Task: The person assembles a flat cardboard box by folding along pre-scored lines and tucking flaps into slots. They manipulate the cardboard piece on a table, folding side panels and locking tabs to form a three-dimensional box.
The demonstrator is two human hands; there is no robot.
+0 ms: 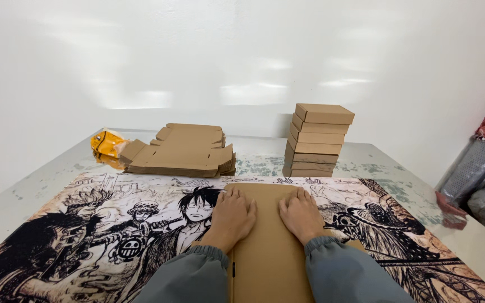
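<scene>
Both hands, left [232,216] and right [300,215], are pressed open-palmed on a flat cardboard blank [268,252]; beyond it, folded boxes [316,140] are stacked, unfolded blanks [183,150] remain.

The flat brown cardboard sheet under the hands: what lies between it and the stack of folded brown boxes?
In the head view, only the black-and-white illustrated mat and bare table separate the cardboard sheet from the box stack.

Matt brown cardboard sheet [268,247] lies under both bare hands on a smooth printed black-and-white mat [85,241], with matt cardboard flats [181,150], 6 stacked cardboard boxes [316,140] and a glossy yellow plastic packet [108,143] on the far worn, mottled tabletop [377,163].
</scene>
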